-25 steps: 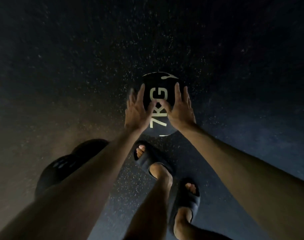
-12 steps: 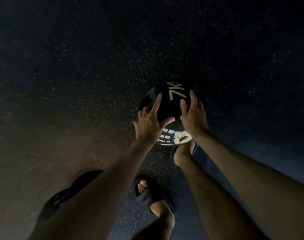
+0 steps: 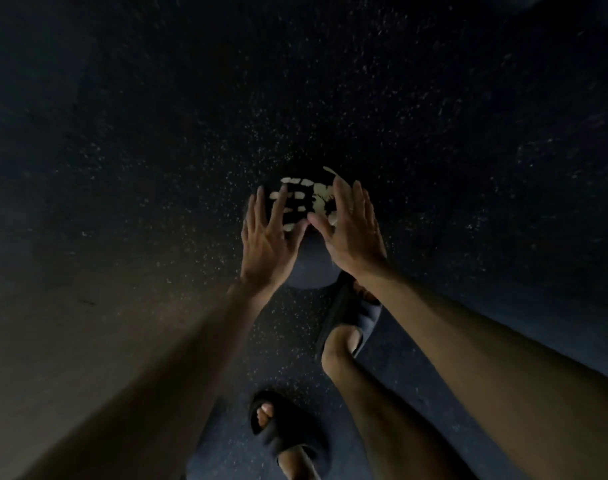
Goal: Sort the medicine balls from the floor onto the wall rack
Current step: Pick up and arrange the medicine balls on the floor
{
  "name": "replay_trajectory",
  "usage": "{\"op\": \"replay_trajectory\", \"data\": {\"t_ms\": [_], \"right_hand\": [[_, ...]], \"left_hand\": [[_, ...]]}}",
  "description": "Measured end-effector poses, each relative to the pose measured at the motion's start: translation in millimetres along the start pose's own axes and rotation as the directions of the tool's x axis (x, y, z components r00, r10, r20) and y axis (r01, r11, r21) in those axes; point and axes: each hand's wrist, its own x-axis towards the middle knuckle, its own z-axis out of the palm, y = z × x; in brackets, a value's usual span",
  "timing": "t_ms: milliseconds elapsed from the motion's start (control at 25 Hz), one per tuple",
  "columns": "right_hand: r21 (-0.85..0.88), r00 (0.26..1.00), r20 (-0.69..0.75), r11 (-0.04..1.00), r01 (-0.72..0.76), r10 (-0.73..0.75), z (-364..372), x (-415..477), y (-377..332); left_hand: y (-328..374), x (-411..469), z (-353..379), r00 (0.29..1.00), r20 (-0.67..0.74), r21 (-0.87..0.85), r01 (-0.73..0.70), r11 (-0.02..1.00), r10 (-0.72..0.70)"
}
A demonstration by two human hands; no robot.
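Lying on the floor (image 3: 150, 140), the medicine ball (image 3: 311, 268) has left hand (image 3: 266, 245) and right hand (image 3: 352, 237) atop it — fingers (image 3: 259, 209) spread.

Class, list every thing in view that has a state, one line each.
medicine ball: on the floor, pattern facing up.
left hand: open, fingers spread on the ball.
right hand: open, fingers spread on the ball.
forward sandal: worn, toe beside the ball.
rear sandal: worn, flat on the floor.

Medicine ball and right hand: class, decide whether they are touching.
Touching. The head view shows the right hand laid on the medicine ball, its straight fingers draped over the ball's pale print, following its curve with no gap.
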Motion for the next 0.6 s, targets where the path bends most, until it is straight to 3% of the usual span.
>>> {"op": "replay_trajectory", "data": {"t_ms": [200,320,440,600], "right_hand": [[-0.015,0.994,-0.044,0.995,-0.098,0.098,-30,90,-30],[-0.039,0.994,-0.106,0.999,0.014,-0.018,-43,83,-31],[-0.040,0.995,-0.069,0.996,0.075,-0.077,-47,43,-25],[0.000,0.999,-0.045,1.000,-0.023,0.023,-60,66,-26]], "left_hand": [[-10,20,-20,0.992,0.054,0.072,-0.118,0.990,0.114],[11,75,-40,0.995,0.090,0.098,-0.061,0.993,0.052],[37,132,-48,0.989,0.138,0.077,0.046,0.996,-0.056],[76,214,-60,0.975,0.176,0.088,0.125,0.988,-0.139]]}}
